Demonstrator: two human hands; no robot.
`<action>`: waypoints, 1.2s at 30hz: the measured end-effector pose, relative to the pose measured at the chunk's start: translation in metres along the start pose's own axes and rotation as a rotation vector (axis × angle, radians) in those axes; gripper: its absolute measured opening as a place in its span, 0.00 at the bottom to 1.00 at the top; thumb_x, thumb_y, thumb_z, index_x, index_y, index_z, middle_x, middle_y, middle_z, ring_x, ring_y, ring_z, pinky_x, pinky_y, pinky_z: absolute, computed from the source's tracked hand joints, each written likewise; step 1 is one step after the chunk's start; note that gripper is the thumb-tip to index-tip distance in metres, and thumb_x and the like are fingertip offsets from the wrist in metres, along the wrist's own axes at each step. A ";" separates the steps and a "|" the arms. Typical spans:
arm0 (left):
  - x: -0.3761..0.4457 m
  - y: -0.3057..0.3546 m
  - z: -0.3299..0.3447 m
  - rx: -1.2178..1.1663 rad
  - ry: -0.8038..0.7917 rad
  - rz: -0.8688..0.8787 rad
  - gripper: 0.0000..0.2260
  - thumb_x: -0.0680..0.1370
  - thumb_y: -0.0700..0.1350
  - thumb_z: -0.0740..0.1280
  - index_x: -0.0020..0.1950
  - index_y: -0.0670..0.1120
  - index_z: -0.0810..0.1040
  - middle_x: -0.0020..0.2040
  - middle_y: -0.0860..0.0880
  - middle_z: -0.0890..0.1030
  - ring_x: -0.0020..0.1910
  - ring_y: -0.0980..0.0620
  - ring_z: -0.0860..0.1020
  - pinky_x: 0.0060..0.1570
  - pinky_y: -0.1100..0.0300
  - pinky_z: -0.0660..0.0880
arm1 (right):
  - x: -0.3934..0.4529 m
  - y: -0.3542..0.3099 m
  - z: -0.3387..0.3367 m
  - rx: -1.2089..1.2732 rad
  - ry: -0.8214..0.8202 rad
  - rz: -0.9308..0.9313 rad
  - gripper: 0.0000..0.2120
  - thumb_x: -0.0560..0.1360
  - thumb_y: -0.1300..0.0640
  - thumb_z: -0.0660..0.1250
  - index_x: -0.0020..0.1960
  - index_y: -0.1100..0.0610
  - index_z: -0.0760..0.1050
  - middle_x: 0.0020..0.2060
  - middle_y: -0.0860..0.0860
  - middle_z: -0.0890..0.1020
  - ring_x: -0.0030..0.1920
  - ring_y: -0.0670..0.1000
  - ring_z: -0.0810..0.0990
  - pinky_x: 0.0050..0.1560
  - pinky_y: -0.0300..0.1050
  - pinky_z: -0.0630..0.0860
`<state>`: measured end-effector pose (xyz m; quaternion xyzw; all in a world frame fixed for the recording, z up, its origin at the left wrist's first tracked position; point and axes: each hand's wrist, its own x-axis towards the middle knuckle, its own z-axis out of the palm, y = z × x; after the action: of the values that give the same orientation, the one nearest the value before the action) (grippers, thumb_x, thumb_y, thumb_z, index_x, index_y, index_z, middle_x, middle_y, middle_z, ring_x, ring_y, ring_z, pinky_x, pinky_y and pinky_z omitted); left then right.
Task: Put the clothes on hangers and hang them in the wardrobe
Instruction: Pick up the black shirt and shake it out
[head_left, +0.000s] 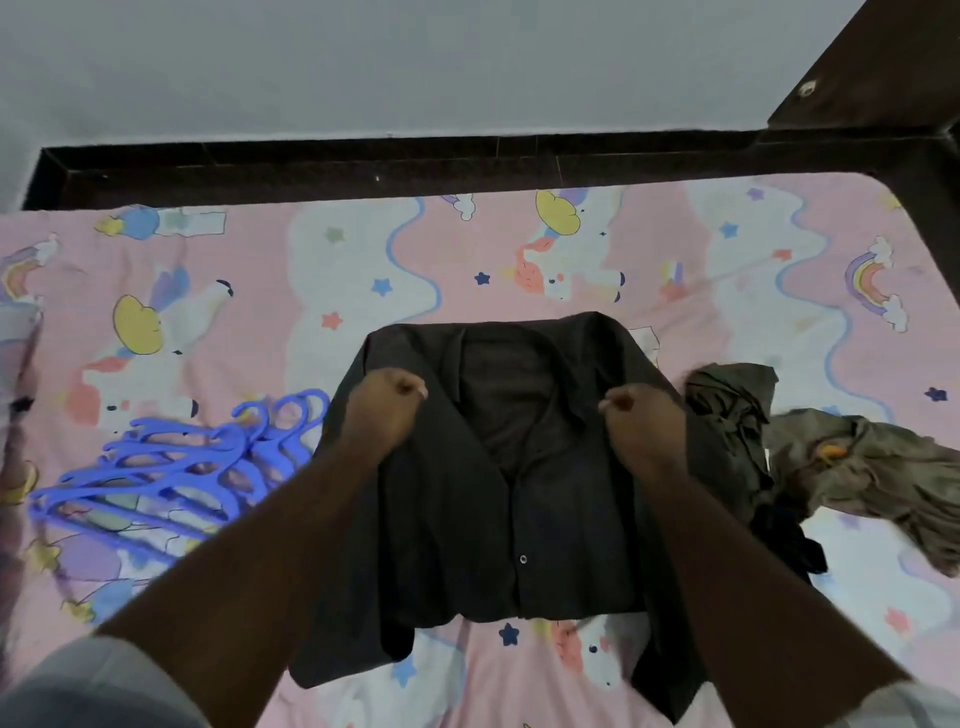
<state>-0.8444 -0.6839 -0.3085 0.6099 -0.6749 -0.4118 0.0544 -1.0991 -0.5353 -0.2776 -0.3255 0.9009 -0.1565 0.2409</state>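
Note:
A dark brown button-up shirt (498, 519) is held up above the bed, its front open at the collar. My left hand (382, 410) grips the shirt's left front edge near the collar. My right hand (641, 421) grips the right front edge at the same height. Several blue plastic hangers (171, 462) lie in a pile on the bed to the left of the shirt. A heap of olive-green clothes (831, 457) lies to the right, with a dark garment (784, 530) under its near edge.
The bed has a pink cartoon-print sheet (311, 270) and a dark wooden frame (395, 161) along the far side. A dark wooden post (883, 67) rises at the far right corner. A grey wall stands behind.

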 end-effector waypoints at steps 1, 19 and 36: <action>-0.004 -0.004 0.010 0.021 -0.028 0.006 0.05 0.78 0.43 0.69 0.48 0.50 0.85 0.50 0.49 0.86 0.53 0.47 0.82 0.55 0.60 0.73 | -0.008 0.004 0.011 0.019 -0.046 0.042 0.08 0.78 0.57 0.68 0.53 0.58 0.84 0.52 0.55 0.86 0.55 0.58 0.82 0.55 0.45 0.74; 0.064 0.005 0.081 0.938 -0.169 0.426 0.11 0.81 0.47 0.62 0.60 0.52 0.80 0.59 0.45 0.71 0.57 0.43 0.75 0.52 0.49 0.71 | 0.056 0.026 0.084 0.102 -0.054 0.134 0.15 0.76 0.50 0.71 0.59 0.58 0.79 0.52 0.54 0.84 0.55 0.57 0.81 0.57 0.50 0.78; 0.106 0.065 0.078 -0.554 -0.013 0.027 0.21 0.79 0.43 0.70 0.70 0.55 0.72 0.63 0.50 0.78 0.61 0.53 0.78 0.61 0.55 0.77 | 0.078 -0.026 0.077 0.997 -0.275 0.150 0.19 0.78 0.64 0.69 0.68 0.58 0.75 0.56 0.49 0.84 0.54 0.48 0.84 0.53 0.42 0.82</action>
<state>-0.9664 -0.7428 -0.3651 0.5602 -0.5448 -0.5839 0.2203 -1.0970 -0.6154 -0.3563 -0.1234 0.6977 -0.5047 0.4932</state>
